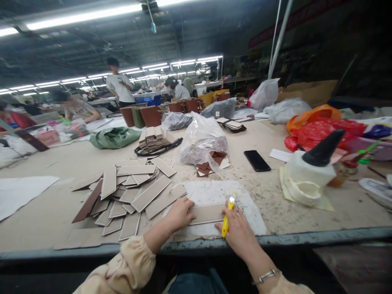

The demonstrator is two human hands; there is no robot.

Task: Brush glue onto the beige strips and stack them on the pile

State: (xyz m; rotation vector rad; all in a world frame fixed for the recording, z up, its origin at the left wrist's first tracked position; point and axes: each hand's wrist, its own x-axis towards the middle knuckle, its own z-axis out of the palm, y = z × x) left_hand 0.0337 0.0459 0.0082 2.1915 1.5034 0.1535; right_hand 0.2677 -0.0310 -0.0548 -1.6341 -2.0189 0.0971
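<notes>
My left hand presses down on the left end of a beige rectangular strip that lies on a white glue-stained board near the table's front edge. My right hand rests on the strip's right end, fingers closed around a yellow brush or applicator that points up. To the left, several beige and brown strips lie spread in an overlapping pile.
A clear plastic bag sits over brown pieces, with a black phone to its right. A white glue bottle with a black cone tip lies at the right beside red and orange bags. Other people work at tables behind.
</notes>
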